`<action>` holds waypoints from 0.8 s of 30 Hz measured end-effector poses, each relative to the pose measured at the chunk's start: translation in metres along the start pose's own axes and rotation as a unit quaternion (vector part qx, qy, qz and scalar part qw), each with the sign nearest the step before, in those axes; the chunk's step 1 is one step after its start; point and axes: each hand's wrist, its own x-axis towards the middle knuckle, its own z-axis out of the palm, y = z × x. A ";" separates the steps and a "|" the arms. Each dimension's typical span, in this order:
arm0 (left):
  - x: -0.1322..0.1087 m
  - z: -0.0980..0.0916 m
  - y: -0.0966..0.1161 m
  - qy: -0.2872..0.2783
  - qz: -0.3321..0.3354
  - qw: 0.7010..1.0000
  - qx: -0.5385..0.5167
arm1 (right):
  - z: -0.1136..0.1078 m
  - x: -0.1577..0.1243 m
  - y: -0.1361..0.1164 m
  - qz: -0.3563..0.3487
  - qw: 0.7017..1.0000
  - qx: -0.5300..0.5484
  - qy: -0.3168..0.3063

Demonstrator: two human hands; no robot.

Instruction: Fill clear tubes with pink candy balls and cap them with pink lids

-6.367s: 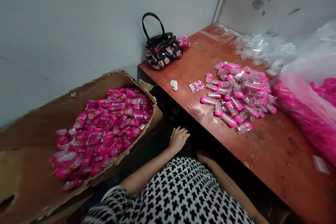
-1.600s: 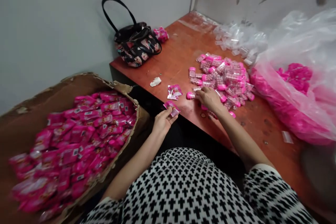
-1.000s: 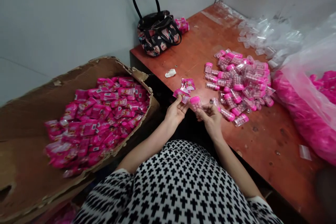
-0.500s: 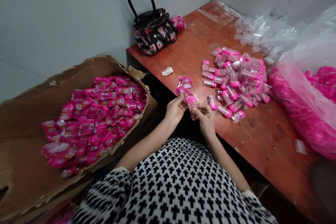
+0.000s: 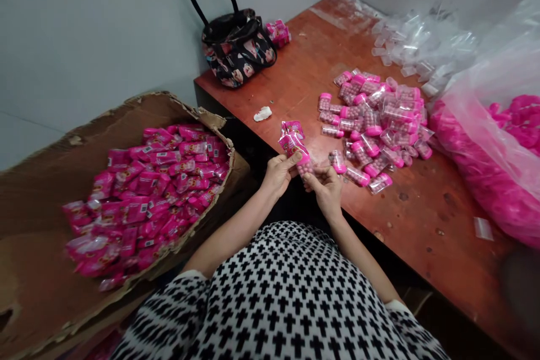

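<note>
Between my hands, over the table's near edge, is a small clear bottle point(image 5: 304, 168) of pink beads. A printed pink wrapper point(image 5: 293, 145) lies against or around its upper end; which of these I cannot tell. My left hand point(image 5: 280, 175) is closed, with the thumb pressed on the wrapper where it meets the bottle. My right hand point(image 5: 327, 187) pinches the bottle's lower end. Just beyond the fingers another pink wrapper point(image 5: 292, 127) shows on the table. Several pink-capped bead bottles point(image 5: 373, 122) lie heaped to the right of my right hand.
At my left, a torn-edged cardboard box point(image 5: 37, 191) holds many pink wrapped packs point(image 5: 147, 197). A floral handbag point(image 5: 238, 50) stands at the table's point(image 5: 405, 230) far left corner. Empty clear tubes point(image 5: 415, 48) and a plastic bag of pink caps point(image 5: 476, 174) lie on the right.
The wrapper has come down onto the bottle's pink-capped end, and my left thumb now presses there. The view has shifted slightly.
</note>
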 end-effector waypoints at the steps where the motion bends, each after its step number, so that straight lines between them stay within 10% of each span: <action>1: 0.001 0.000 0.000 0.000 -0.007 1.000 0.005 | 0.000 0.000 0.000 -0.003 1.000 -0.001 0.000; 16: -0.006 0.008 0.001 0.019 -0.026 0.999 0.017 | -0.002 0.000 0.004 -0.074 0.995 -0.065 0.029; 24: -0.012 0.010 0.001 -0.005 -0.048 0.999 0.013 | -0.003 0.001 0.003 0.018 0.998 0.062 0.020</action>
